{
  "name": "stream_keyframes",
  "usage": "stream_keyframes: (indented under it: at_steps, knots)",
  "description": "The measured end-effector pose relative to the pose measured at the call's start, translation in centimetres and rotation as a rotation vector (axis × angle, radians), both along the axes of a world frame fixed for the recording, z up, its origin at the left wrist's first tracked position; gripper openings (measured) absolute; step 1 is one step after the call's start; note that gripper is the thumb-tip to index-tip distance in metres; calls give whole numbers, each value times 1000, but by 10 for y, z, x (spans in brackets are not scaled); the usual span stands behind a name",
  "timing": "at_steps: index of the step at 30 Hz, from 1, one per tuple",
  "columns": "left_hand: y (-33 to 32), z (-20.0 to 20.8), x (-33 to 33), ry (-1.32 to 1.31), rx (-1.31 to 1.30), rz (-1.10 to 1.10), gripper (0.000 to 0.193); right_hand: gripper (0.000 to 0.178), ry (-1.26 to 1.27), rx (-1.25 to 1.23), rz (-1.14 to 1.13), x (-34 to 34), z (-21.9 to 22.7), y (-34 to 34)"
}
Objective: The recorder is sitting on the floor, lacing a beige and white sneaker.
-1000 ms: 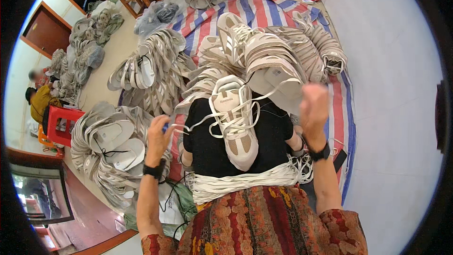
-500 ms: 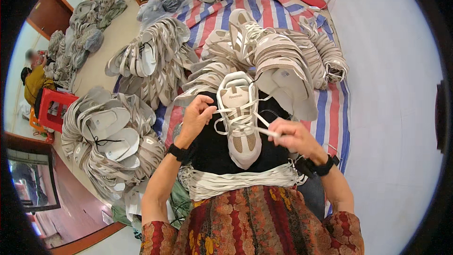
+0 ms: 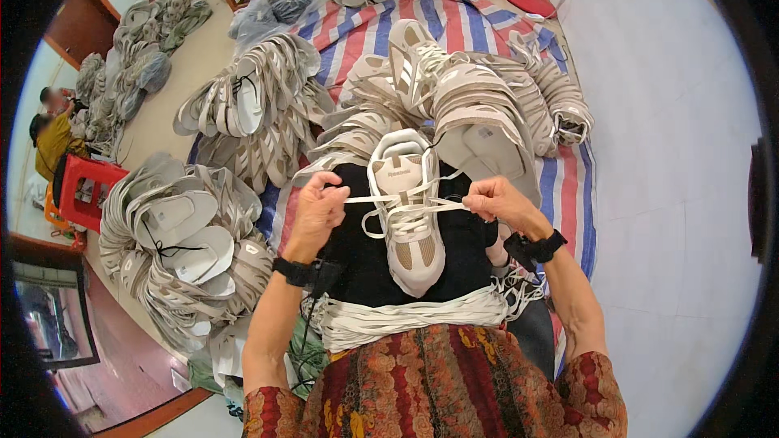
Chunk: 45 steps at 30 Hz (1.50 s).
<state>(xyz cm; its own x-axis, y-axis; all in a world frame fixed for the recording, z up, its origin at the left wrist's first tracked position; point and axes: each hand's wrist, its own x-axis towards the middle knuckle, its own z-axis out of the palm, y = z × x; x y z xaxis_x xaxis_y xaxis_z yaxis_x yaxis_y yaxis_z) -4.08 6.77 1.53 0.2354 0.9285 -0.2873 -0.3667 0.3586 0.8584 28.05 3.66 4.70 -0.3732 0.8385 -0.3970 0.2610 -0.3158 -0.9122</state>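
White shoelace across beige shoe, a strand each in pinched left fingers and right fingers.

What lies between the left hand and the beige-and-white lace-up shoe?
In the head view, a flat white lace spans from the left hand to the shoe, over black cloth.
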Motion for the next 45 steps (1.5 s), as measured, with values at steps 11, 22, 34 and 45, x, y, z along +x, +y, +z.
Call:
stream_keyframes:
  at_steps: [11,22,34,45]
  knots:
    - [13,-6,-189,27,119,469,17,21,68,487,-106,-39,-15,10]
    - [-31,-10,43,1182,981,-134,14,9,-756,1264,105,-75,-20,16]
    - [-25,-4,38,269,27,-102,5,31,-762,1193,-175,-30,14,-19]
    - [-29,-6,50,311,57,-68,17,11,-362,908,-108,-53,-47,1]
